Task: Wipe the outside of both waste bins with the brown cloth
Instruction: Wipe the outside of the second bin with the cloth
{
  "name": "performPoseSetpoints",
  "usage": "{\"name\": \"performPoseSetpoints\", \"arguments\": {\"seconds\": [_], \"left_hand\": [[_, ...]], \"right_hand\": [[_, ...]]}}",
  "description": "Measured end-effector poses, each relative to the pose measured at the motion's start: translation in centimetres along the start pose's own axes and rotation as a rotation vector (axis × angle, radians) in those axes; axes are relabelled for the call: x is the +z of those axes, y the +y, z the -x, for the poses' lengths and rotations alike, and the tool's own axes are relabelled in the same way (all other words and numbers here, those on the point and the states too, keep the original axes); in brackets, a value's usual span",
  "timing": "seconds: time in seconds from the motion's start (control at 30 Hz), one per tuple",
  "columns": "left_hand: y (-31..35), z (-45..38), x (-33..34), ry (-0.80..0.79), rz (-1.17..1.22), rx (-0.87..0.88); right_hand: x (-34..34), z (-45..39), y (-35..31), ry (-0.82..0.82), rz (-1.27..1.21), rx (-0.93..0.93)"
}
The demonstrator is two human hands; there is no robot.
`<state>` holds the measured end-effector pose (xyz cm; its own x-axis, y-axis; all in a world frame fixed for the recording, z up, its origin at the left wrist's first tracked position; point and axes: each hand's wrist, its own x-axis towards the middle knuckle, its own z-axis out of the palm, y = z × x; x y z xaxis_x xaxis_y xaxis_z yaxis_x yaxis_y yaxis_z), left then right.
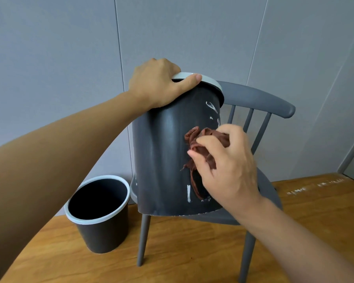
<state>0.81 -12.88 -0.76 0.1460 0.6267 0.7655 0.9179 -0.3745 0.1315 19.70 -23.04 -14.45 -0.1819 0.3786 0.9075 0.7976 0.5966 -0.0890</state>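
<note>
left hand (159, 82): gripping the white rim of the tilted bin (164, 160) on the chair (262, 99) seat
right hand (229, 166): bunched round the brown cloth (198, 139), pressing it on that bin's side
second bin (99, 215): upright on the floor, left of the chair

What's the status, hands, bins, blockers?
Left hand grips white rim of dark grey plastic bin tilted on grey chair. Right hand presses crumpled brown cloth on its wall. Second bin on floor. Nothing obstructing.
</note>
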Motion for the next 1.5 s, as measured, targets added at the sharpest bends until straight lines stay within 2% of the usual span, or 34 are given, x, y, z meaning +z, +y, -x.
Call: {"name": "performPoseSetpoints", "arguments": {"seconds": [0.27,0.47,0.53,0.63,0.7,0.83,0.9,0.97,1.03,1.1,1.17,1.3,1.33,1.43,1.5], "left_hand": [[0.6,-0.1,0.2,0.014,-0.013,0.049],[0.7,0.1,0.0,-0.001,-0.008,0.047],[0.9,0.2,-0.1,0.003,-0.016,0.059],[1.1,0.2,-0.2,0.006,-0.019,0.067],[1.0,0.1,-0.2,0.002,-0.021,0.053],[0.4,0.1,-0.1,-0.005,-0.007,0.034],[0.5,0.2,-0.1,-0.005,-0.013,0.051],[0.9,0.2,-0.3,-0.004,-0.023,0.062],[1.1,0.3,-0.4,-0.009,-0.032,0.06],[1.1,0.3,-0.4,-0.013,-0.039,0.045],[0.9,0.3,-0.4,-0.012,-0.026,0.028],[0.7,0.5,-0.4,-0.005,-0.011,0.028],[0.9,0.5,-0.4,-0.003,-0.018,0.032],[1.3,0.4,-0.4,-0.009,-0.024,0.045],[1.3,0.4,-0.4,-0.01,-0.028,0.042]], "right_hand": [[-1.1,1.0,0.4,-0.104,-0.066,-0.047],[-3.2,3.1,0.0,-0.392,-0.132,-0.257],[-3.2,1.5,0.4,-0.35,-0.144,-0.207],[-2.4,-1.4,1.2,-0.163,-0.175,-0.003],[-2.0,-1.1,1.2,-0.164,-0.199,0.004],[-3.7,3.5,0.4,-0.465,-0.265,-0.205],[-4.4,3.9,0.5,-0.546,-0.257,-0.273],[-4.2,2.4,0.8,-0.467,-0.261,-0.218],[-3.4,0.5,1.2,-0.303,-0.253,-0.083],[-2.8,0.1,1.1,-0.237,-0.253,-0.016],[-2.9,2.0,0.5,-0.31,-0.271,-0.079],[-4.7,4.6,-0.7,-0.596,-0.264,-0.28],[-4.8,3.9,-0.5,-0.586,-0.26,-0.277],[-3.8,1.2,0.3,-0.364,-0.26,-0.107],[-3.3,0.8,0.4,-0.295,-0.263,-0.05]]}}
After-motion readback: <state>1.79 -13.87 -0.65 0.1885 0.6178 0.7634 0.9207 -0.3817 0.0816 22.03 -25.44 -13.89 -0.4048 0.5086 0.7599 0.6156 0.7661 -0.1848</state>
